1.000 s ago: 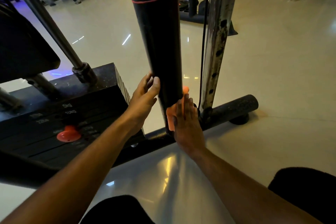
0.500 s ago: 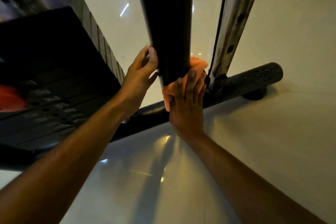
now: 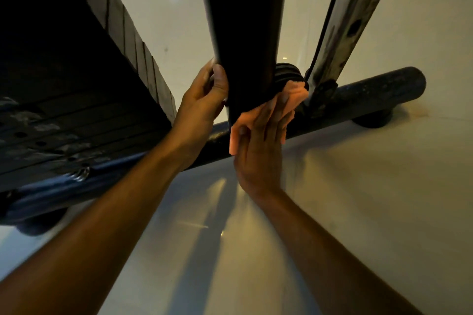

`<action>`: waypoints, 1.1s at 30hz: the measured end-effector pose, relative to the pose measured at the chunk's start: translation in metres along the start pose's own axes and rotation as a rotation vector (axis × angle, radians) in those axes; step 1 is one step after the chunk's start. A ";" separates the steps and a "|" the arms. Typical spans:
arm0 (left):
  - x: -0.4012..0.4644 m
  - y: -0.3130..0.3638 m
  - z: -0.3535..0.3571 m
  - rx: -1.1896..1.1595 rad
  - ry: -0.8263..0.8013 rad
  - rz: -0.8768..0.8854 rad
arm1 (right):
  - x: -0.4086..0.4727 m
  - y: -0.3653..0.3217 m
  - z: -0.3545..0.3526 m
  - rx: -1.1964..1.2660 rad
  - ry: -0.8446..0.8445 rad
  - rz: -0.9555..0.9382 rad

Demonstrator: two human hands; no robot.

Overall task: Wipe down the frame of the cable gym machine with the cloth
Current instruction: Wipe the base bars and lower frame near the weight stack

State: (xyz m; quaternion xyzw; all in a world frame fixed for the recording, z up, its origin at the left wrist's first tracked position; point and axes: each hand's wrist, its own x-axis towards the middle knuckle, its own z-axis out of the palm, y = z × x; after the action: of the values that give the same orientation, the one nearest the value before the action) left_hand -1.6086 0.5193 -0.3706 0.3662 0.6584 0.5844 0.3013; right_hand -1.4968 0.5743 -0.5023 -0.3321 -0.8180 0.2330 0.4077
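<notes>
The orange cloth (image 3: 290, 98) sits at the foot of the black upright post (image 3: 243, 33) of the cable machine frame, just above centre of the view, bunched against the post's lower right side where it meets the horizontal base tube (image 3: 371, 92). Part of the cloth hangs down past the base of the post at about 7 o'clock from the bunch.

The right hand (image 3: 258, 151) lies flat over the cloth, fingers (image 3: 275, 120) extended and held close together, pressing the fabric against the post; its grip is a flat press rather than a pinch. The left hand (image 3: 202, 107), at 9 o'clock from the cloth, wraps the post's left side with the thumb on the near face and the fingers curled behind, closed on the post itself.

At 12 o'clock from the cloth, a dark ribbed part (image 3: 288, 74) shows behind the post. At 2 o'clock, a worn chrome guide rail (image 3: 343, 28) with holes rises from the base tube, with a black cable (image 3: 323, 33) running along its left edge. At 9 to 10 o'clock, the dark weight stack (image 3: 76, 84) fills the upper left. A rubber foot (image 3: 372, 120) supports the base tube at 3 o'clock. The glossy pale floor (image 3: 358, 199) spreads beneath, showing reflections.
</notes>
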 end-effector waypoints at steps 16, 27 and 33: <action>-0.003 -0.046 0.005 0.068 -0.048 0.021 | -0.018 0.009 0.041 0.144 0.085 0.300; -0.013 -0.059 0.015 -0.011 -0.017 -0.095 | -0.026 0.053 0.017 -0.242 -0.050 -0.054; -0.015 -0.059 0.021 -0.034 -0.004 -0.091 | -0.023 -0.005 0.046 -0.012 -0.009 0.485</action>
State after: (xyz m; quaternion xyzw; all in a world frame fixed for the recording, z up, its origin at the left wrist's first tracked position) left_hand -1.5905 0.5155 -0.4321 0.3317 0.6637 0.5807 0.3351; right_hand -1.5255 0.5492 -0.5365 -0.5202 -0.7175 0.3207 0.3343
